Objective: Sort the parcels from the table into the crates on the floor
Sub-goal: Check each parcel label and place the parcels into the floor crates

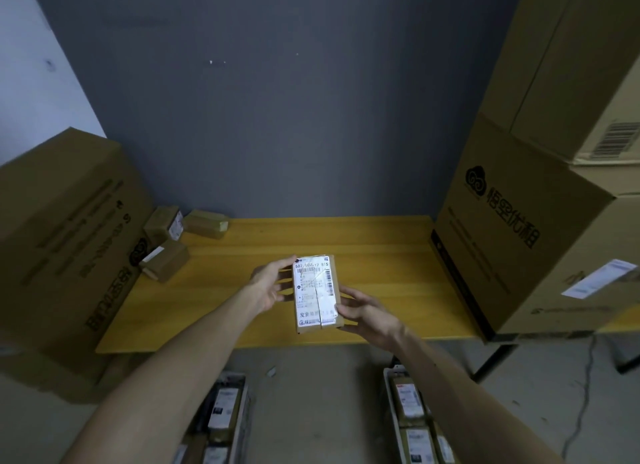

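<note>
1. At the far left, a big cardboard box [62,238] is standing beside the table [381,248]. Three small parcels [164,259] are waiting at the table's back left corner.
2. At the lower left of centre, the left crate [244,404] is sitting on the floor, already holding parcels.
3. The left hand [268,283] is gripping the upper left edge of a labelled parcel [316,292].
4. That parcel is hovering above the table's front edge, label up, probably being read for sorting.
5. The right hand [367,313] is gripping its lower right corner.
6. The right crate [388,387] is also holding parcels. The next move calls for lowering the parcel into whichever crate matches.
7. Stacked boxes [519,221] are filling the right.
</note>
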